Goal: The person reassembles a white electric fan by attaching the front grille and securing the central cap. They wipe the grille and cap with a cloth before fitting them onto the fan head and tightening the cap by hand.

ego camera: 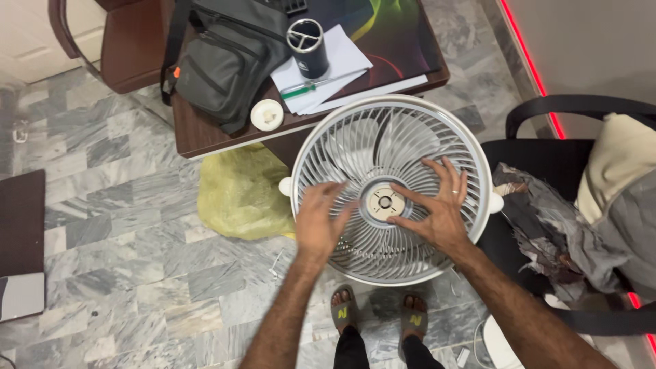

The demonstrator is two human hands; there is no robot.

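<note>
A round white fan [389, 147] with a wire grille faces up at me in the middle of the head view, its beige hub [385, 202] at the centre. My left hand [320, 220] lies flat on the grille's lower left, fingers spread and slightly blurred. My right hand [437, 208] rests on the grille just right of the hub, fingers spread, a ring on one finger. Neither hand holds anything. My sandalled feet [379, 316] show on the floor below the fan.
A brown table [205, 133] behind the fan carries a grey bag [229, 58], papers [342, 65], a dark tumbler [307, 46] and a small white disc [266, 115]. A yellow plastic bag [239, 195] lies on the marble floor. A black chair [581, 178] with clothes stands at right.
</note>
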